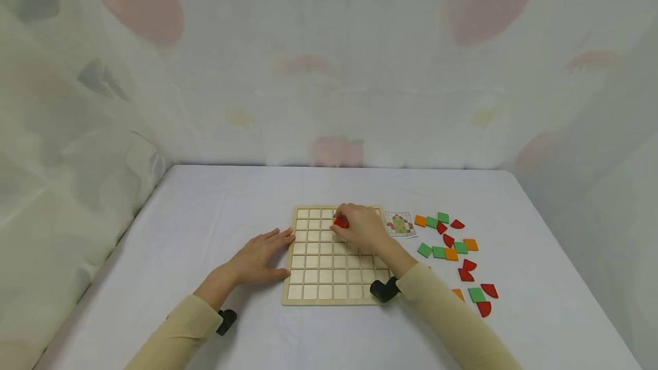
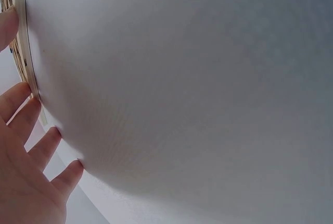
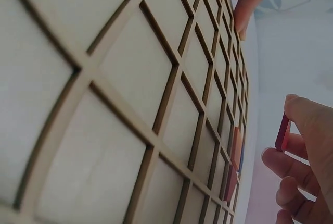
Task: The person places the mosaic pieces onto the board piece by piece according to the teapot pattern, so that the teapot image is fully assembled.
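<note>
A square wooden grid board [image 1: 325, 292] lies flat on the white table. My left hand [image 1: 259, 260] rests at its left side, fingers straight and spread; in the left wrist view the fingertips of that hand [image 2: 26, 156] meet the board's edge [image 2: 25, 41]. Over the upper part of the board, my right hand [image 1: 364, 226] pinches a thin red tile [image 3: 282, 133] between thumb and fingertips. Seen from the right wrist, an orange tile [image 3: 237, 146] and another red tile [image 3: 230, 182] sit in grid cells, with a bit of blue beside the orange one.
Against the board's right side lies a printed pattern card [image 1: 401, 225]. Farther right, loose tiles are scattered: green squares [image 1: 443, 217], orange squares [image 1: 420, 220] and red rounded pieces [image 1: 466, 274]. The right forearm [image 1: 447, 313] partly covers an orange one. Patterned fabric walls [image 1: 329, 113] enclose the table.
</note>
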A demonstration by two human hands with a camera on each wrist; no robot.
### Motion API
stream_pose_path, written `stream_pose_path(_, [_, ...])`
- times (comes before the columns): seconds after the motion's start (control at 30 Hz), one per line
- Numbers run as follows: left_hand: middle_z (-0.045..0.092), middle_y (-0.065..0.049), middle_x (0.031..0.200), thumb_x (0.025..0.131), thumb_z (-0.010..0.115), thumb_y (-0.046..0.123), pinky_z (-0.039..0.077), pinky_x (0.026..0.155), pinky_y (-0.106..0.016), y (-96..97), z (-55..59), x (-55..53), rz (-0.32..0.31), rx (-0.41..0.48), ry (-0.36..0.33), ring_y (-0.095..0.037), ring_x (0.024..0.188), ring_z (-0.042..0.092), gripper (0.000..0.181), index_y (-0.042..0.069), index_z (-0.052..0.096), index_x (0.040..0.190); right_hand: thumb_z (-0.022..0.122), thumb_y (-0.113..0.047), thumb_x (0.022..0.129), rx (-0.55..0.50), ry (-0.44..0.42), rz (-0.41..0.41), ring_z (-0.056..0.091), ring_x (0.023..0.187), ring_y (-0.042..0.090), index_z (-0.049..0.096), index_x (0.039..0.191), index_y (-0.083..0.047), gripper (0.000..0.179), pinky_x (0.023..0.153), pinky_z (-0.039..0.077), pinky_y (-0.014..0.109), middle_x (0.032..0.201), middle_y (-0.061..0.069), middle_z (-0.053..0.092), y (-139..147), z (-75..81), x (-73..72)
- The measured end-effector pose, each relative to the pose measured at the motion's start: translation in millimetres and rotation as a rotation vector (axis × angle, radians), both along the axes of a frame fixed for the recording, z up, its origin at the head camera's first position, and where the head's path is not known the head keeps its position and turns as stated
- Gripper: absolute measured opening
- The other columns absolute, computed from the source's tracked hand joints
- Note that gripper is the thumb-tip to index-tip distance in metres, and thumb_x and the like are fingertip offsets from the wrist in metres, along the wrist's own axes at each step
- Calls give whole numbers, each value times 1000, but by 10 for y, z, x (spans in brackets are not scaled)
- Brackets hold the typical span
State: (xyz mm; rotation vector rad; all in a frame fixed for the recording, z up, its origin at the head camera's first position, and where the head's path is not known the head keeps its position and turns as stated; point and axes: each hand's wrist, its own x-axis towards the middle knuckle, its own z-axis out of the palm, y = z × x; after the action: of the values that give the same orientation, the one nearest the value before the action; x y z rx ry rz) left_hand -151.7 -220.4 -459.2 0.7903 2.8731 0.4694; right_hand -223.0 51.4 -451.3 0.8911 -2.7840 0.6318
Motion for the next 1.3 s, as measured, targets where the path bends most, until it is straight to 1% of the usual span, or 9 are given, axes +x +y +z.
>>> stream_pose_path(0.13, [33, -6, 148, 78, 70, 38, 28, 104, -57, -3, -4, 5, 3, -3, 7, -36, 134, 31, 73, 12, 41, 139, 62, -42, 84, 46, -10, -7, 54, 68, 7, 63, 97, -16, 29, 60, 43, 23, 82, -6, 63, -93, -31, -53])
stream_pose_path(0.3, [33, -6, 148, 77, 71, 38, 28, 103, -56, -5, 8, 18, 6, -7, 7, -36, 134, 31, 74, 12, 40, 140, 62, -44, 84, 61, 18, -8, 55, 65, 7, 62, 95, -16, 30, 57, 42, 24, 79, -6, 62, -184, -36, -98])
stream_pose_path(0.4, [32, -5, 149, 77, 70, 39, 27, 104, -56, -1, 16, 16, 13, -11, -4, -35, 135, 30, 75, 13, 40, 140, 61, -46, 84, 80, 28, -18, 54, 64, 6, 62, 93, -17, 30, 58, 42, 25, 76, -7, 61, -230, -45, -125])
stream_pose_path(0.57, [31, -3, 149, 77, 69, 41, 27, 104, -56, 1, 12, 11, 20, -23, -6, -34, 135, 29, 75, 14, 40, 140, 61, -46, 84, 80, 12, -14, 52, 63, 6, 62, 91, -18, 29, 59, 41, 26, 75, -8, 60, -300, -69, -156])
stream_pose_path(0.63, [31, -3, 149, 77, 69, 42, 27, 104, -56, 1, 9, 12, 20, -25, -7, -34, 135, 29, 75, 14, 40, 140, 62, -45, 84, 79, 1, -9, 51, 63, 7, 62, 91, -18, 29, 59, 41, 26, 75, -7, 59, -324, -78, -163])
stream_pose_path(0.87, [32, -5, 149, 78, 70, 40, 27, 103, -57, 14, 28, 24, 21, -15, -9, -35, 134, 30, 74, 13, 40, 140, 61, -46, 84, 146, 2, -22, 49, 62, 8, 61, 91, -17, 30, 58, 39, 26, 72, -8, 55, -371, -122, -182])
stream_pose_path(1.3, [31, -5, 149, 78, 69, 39, 27, 104, -56, 18, 45, 28, 17, -17, -10, -35, 135, 29, 73, 13, 40, 140, 63, -45, 82, 178, -2, -30, 47, 62, 9, 57, 86, -17, 29, 58, 37, 26, 70, -7, 50, -397, -132, -202])
